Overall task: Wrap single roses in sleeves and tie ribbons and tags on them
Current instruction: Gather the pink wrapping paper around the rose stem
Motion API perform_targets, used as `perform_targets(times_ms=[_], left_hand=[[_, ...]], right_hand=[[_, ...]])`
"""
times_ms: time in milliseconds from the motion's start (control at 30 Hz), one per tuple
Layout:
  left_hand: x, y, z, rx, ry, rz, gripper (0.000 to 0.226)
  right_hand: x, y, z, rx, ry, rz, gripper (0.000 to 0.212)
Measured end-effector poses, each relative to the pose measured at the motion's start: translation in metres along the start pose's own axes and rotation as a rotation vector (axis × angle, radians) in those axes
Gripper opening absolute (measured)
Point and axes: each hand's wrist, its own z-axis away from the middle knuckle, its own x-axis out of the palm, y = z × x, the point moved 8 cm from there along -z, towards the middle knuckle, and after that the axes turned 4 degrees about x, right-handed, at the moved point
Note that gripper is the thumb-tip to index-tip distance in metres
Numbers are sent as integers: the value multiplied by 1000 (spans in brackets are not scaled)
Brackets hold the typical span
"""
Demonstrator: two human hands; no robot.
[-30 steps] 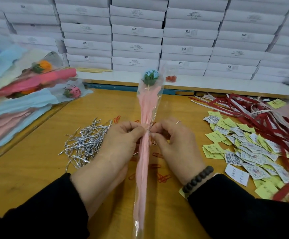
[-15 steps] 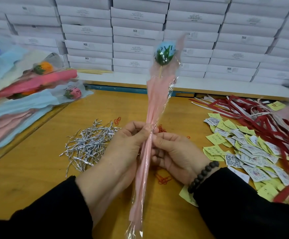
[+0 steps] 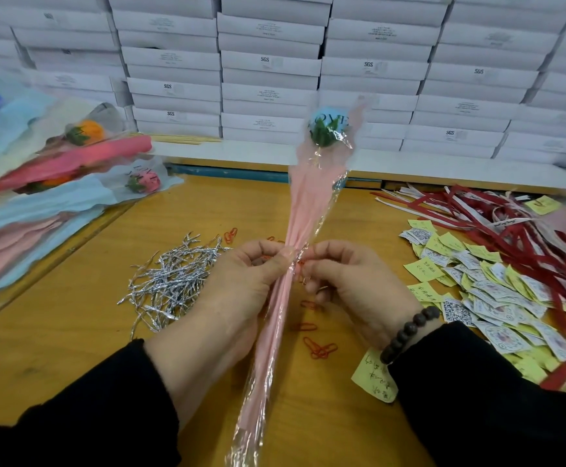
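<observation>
A light-blue rose (image 3: 328, 127) with green sepals stands tilted in a pink paper and clear plastic sleeve (image 3: 308, 210) that runs down to the table's near edge. My left hand (image 3: 241, 278) pinches the sleeve's narrow waist from the left. My right hand (image 3: 349, 281) pinches the same spot from the right, with a small red paper clip and a thin silver bit at its fingertips. Red and white ribbons (image 3: 497, 227) lie at the right, beside yellow and white printed tags (image 3: 477, 284).
Silver twist ties (image 3: 170, 281) are heaped left of my hands. Wrapped roses (image 3: 55, 176) are stacked at the left. Red paper clips (image 3: 318, 348) are scattered on the wooden table (image 3: 55, 338). White boxes (image 3: 271, 62) are stacked along the back.
The rose was lifted from lying flat, then lowered a little and tilted right. My right hand turned from palm-up back to pinching the sleeve's waist with its fingertips.
</observation>
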Motion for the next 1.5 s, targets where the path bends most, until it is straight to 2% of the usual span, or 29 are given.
perform_targets(times_ms=[100, 267, 333, 467, 633, 800, 1067, 1333, 1500], left_hand=[[3, -2, 0, -12, -15, 17, 9], [1, -3, -1, 11, 1, -82, 16], [2, -6, -1, 1, -9, -109, 17], [9, -11, 3, -39, -70, -76, 15], [13, -15, 4, -131, -193, -60, 4], [18, -16, 7, -185, -260, -32, 20], [16, -13, 8, -198, -311, -77, 32], [15, -11, 8, -205, -300, -90, 31], [13, -14, 10, -207, -280, -69, 22]], right_hand=[[-2, 2, -4, -7, 33, -125, 17], [-10, 0, -5, -21, 62, -368, 25], [-12, 1, -6, -26, 66, -347, 27], [-14, 5, -7, -58, 104, -215, 11], [-16, 7, -9, -64, 96, -205, 11], [-13, 8, -8, -50, 70, -225, 8], [-11, 9, -7, -41, 45, -226, 7], [-12, 8, -9, -67, 55, -269, 6], [-17, 11, -11, -48, 93, -320, 7]])
